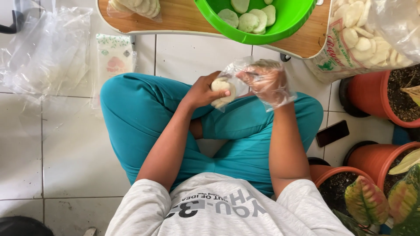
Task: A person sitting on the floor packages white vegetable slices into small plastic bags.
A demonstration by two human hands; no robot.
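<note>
person is sitting cross-legged on a white tile floor (65,144) in teal trousers (144,109), seen from above. left hand (205,91) is curling round a small stack of pale round crackers (222,89), fingers closed on it, thumb lying across the front. right hand (267,81) is sitting inside a thin clear plastic bag (238,70), worn like a glove, fingers half bent & spread narrow; the bag's loose end is touching the cracker stack, so both hands are meeting just above the knees. can't tell if the right fingers are actually pinching the crackers thru the film.

ahead of the hands a low wooden table (183,17) is carrying a green bowl (288,19) w/ more pale crackers in it, plus a filled small bag (135,8) at its left end. a big printed sack of crackers (363,41) is leaning at the right, next to orange plant pots (372,94). a dark phone (332,133) is lying on the tiles by the right knee. empty clear bags (48,52) are piling on the floor at left.
</note>
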